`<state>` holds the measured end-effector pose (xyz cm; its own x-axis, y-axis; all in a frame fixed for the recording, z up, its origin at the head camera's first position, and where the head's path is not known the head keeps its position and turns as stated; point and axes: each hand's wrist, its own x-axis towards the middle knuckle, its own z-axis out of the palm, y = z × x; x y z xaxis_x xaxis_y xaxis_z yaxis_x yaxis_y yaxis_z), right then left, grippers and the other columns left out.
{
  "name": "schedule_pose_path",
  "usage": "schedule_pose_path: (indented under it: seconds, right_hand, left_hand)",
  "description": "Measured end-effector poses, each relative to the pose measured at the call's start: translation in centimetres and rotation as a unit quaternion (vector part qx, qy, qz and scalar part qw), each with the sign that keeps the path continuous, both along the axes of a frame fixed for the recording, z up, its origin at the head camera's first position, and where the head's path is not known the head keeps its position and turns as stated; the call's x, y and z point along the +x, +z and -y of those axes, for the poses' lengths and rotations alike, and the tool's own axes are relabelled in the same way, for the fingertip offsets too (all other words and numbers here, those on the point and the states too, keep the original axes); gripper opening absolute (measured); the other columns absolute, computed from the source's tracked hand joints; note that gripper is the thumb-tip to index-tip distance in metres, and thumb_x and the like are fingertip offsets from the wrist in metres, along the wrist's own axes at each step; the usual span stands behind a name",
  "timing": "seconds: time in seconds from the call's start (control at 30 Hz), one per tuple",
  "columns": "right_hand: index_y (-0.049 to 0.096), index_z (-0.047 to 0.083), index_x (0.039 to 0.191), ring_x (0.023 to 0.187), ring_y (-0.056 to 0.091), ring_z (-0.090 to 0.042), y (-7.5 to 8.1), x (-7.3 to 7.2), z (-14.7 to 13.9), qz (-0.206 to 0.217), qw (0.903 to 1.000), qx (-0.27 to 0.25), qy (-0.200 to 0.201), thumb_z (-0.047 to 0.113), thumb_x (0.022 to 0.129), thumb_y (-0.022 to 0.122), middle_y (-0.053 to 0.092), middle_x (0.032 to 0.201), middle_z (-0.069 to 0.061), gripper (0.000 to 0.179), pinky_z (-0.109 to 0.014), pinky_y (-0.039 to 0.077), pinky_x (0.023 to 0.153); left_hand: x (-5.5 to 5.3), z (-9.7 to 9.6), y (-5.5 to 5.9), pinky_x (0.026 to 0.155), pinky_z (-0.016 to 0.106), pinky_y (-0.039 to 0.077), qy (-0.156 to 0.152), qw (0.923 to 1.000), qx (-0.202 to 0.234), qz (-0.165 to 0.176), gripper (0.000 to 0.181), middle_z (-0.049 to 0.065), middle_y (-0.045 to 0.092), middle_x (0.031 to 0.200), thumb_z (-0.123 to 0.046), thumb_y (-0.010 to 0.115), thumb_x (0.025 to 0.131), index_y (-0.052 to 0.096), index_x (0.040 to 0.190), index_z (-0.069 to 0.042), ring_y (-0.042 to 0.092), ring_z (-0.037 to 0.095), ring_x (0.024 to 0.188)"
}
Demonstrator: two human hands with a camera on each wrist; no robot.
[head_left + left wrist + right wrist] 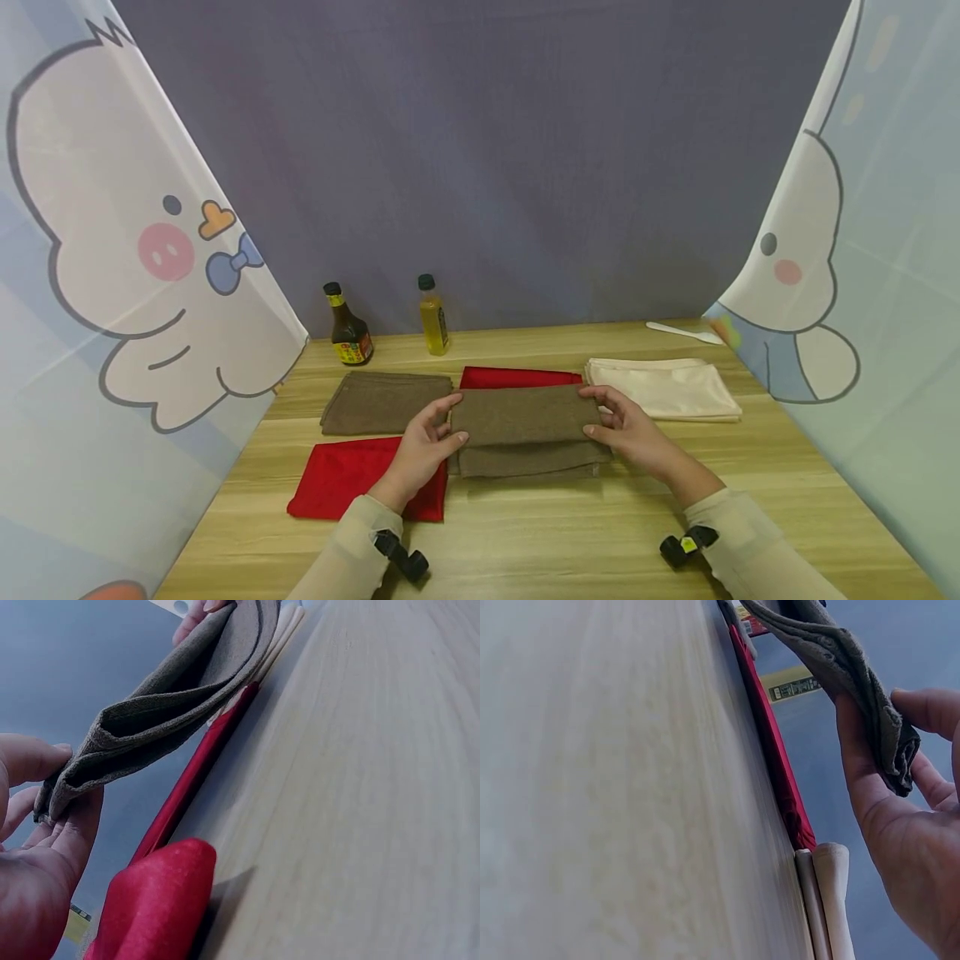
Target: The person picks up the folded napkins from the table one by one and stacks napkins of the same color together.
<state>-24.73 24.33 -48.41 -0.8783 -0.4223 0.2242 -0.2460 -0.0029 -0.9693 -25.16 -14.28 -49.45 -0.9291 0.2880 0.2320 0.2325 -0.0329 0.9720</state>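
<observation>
Between my two hands a folded brown cloth [528, 417] is held up off the table, its layers sagging in loops in the left wrist view. My left hand [425, 450] pinches its left edge between thumb and fingers. At the opposite edge, my right hand [630, 432] grips the cloth the same way, the thumb on the near face. Beneath and behind it lies a red cloth [517, 377], partly hidden. Another folded red cloth [345, 479] lies by my left forearm, and a second brown cloth [386, 402] is flat beyond it. A cream cloth [663, 389] lies past my right hand.
Along the back stand a dark sauce bottle [349, 329] and a yellow oil bottle [433, 318]. A white plastic utensil [684, 332] lies at the back right. Grey fabric [487, 167] rises behind the wooden table [540, 542], with printed cartoon curtains at both sides.
</observation>
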Motion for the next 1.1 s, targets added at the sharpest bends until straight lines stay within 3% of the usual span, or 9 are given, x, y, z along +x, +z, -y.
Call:
schedule_pose_path:
  seconds: [0.1, 0.2, 0.4, 0.5, 0.63, 0.83, 1.0, 1.1]
  right_hand:
    - [0.038, -0.003, 0.153, 0.117, 0.066, -0.021, 0.1, 0.0, 0.2, 0.003, 1.0, 0.002, 0.001, -0.002, 0.1, 0.068, 0.042, 0.146, -0.032, 0.06, -0.037, 0.06, 0.086]
    - [0.038, -0.003, 0.153, 0.117, 0.066, -0.023, 0.3, -0.1, 0.4, 0.003, 1.0, 0.0, 0.001, -0.002, 0.1, 0.068, 0.041, 0.146, -0.031, 0.061, -0.037, 0.06, 0.086]
    - [0.04, 0.0, 0.153, 0.115, 0.066, -0.026, 0.7, -0.4, 0.9, 0.005, 0.9999, 0.004, -0.015, -0.001, 0.1, 0.069, 0.042, 0.146, -0.029, 0.061, -0.037, 0.06, 0.085]
    - [0.041, 0.002, 0.153, 0.115, 0.066, -0.028, 1.0, -0.4, 1.2, 0.01, 0.9996, 0.011, -0.024, 0.0, 0.099, 0.07, 0.043, 0.146, -0.028, 0.061, -0.038, 0.06, 0.085]
    - [0.043, 0.004, 0.153, 0.116, 0.065, -0.032, 1.3, -0.5, 1.5, 0.01, 0.9992, 0.023, -0.031, 0.003, 0.099, 0.072, 0.044, 0.147, -0.026, 0.062, -0.038, 0.059, 0.085]
    - [0.043, 0.005, 0.153, 0.117, 0.065, -0.029, 1.5, -1.1, 1.9, 0.002, 0.999, 0.028, -0.034, 0.002, 0.099, 0.072, 0.043, 0.15, -0.025, 0.062, -0.037, 0.059, 0.084]
    - [0.047, 0.001, 0.151, 0.122, 0.06, -0.031, 1.7, -1.8, 2.4, -0.03, 0.9975, 0.043, -0.048, -0.002, 0.096, 0.073, 0.042, 0.154, -0.026, 0.061, -0.03, 0.058, 0.085]
    - [0.048, 0.004, 0.151, 0.136, 0.049, -0.039, 1.9, -2.1, 2.7, -0.032, 0.9964, 0.056, -0.056, 0.001, 0.096, 0.074, 0.037, 0.161, -0.024, 0.06, -0.025, 0.054, 0.09]
  left_hand:
    - [0.0, 0.1, 0.1, 0.106, 0.04, 0.049, 0.001, 0.9999, 0.007, 0.008, 0.062, 0.01, 0.046, 0.159, 0.004, 0.075, 0.094, 0.053, 0.151, -0.006, 0.052, 0.028, 0.135]
    - [-0.1, 0.3, 0.2, 0.091, 0.029, 0.055, 0.006, 0.9998, 0.012, 0.012, 0.059, 0.011, 0.047, 0.157, 0.005, 0.075, 0.094, 0.055, 0.149, -0.006, 0.059, 0.028, 0.121]
    - [-0.2, 0.7, 0.5, 0.104, 0.026, 0.045, 0.027, 0.9996, -0.004, 0.006, 0.049, 0.01, 0.056, 0.149, -0.001, 0.077, 0.094, 0.063, 0.141, -0.006, 0.053, 0.023, 0.134]
    - [-0.2, 0.9, 0.5, 0.103, 0.028, 0.045, 0.027, 0.9995, -0.01, 0.013, 0.047, 0.01, 0.059, 0.147, -0.004, 0.077, 0.095, 0.063, 0.14, -0.007, 0.054, 0.025, 0.133]
    - [-0.2, 1.1, 0.5, 0.102, 0.029, 0.046, 0.022, 0.9995, -0.008, 0.022, 0.05, 0.01, 0.057, 0.149, -0.004, 0.076, 0.096, 0.062, 0.143, -0.008, 0.053, 0.027, 0.131]
    - [-0.3, 1.3, 0.5, 0.108, 0.029, 0.041, 0.009, 0.9996, 0.0, 0.027, 0.057, 0.007, 0.049, 0.157, -0.002, 0.077, 0.094, 0.059, 0.148, -0.009, 0.043, 0.027, 0.143]
    - [-0.4, 1.3, 0.5, 0.099, 0.028, 0.05, -0.001, 0.9996, 0.016, 0.023, 0.062, 0.011, 0.047, 0.158, 0.001, 0.075, 0.095, 0.054, 0.152, -0.009, 0.05, 0.028, 0.133]
    - [-0.5, 1.4, 0.6, 0.099, 0.03, 0.049, 0.005, 0.9998, 0.011, 0.014, 0.062, 0.012, 0.049, 0.155, 0.001, 0.074, 0.096, 0.053, 0.153, -0.011, 0.053, 0.027, 0.128]
